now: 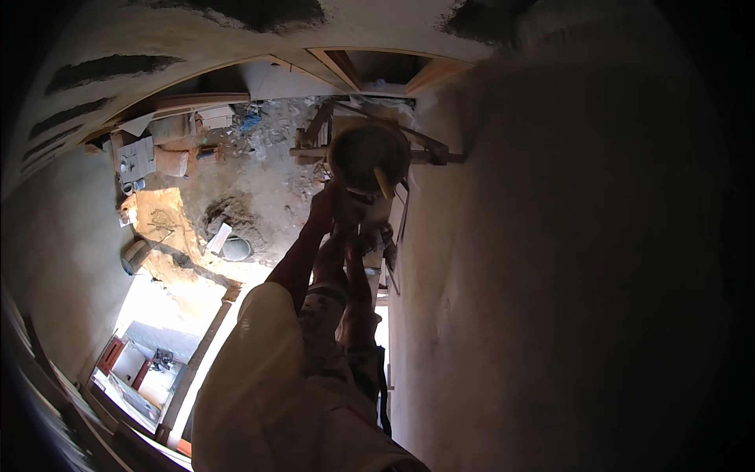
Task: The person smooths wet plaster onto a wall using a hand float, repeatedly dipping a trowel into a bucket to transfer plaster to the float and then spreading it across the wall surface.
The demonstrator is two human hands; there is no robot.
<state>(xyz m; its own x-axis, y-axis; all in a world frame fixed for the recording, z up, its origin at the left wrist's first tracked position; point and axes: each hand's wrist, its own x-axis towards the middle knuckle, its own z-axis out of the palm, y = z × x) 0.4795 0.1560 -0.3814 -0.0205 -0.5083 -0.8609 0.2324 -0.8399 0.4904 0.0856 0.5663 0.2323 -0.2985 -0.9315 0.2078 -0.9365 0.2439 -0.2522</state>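
A dark round mortar pan (351,164) sits over the wooden scaffold ahead of me. A pale wooden handle (383,182) sticks up over its near rim; the rest of that tool is hidden in shadow. My left arm stretches down from a white sleeve, and my left hand (340,206) is at the pan's near left rim, closed on it as far as the dim light shows. My bare legs and feet (376,238) are just below the pan. My right hand is out of sight.
A plastered wall (503,259) rises close on the right. Wooden scaffold poles (435,157) stand around the pan. On the floor below left lie a mortar heap (236,214), a grey basin (236,249), rubble and boards. Bright light falls through an opening lower left.
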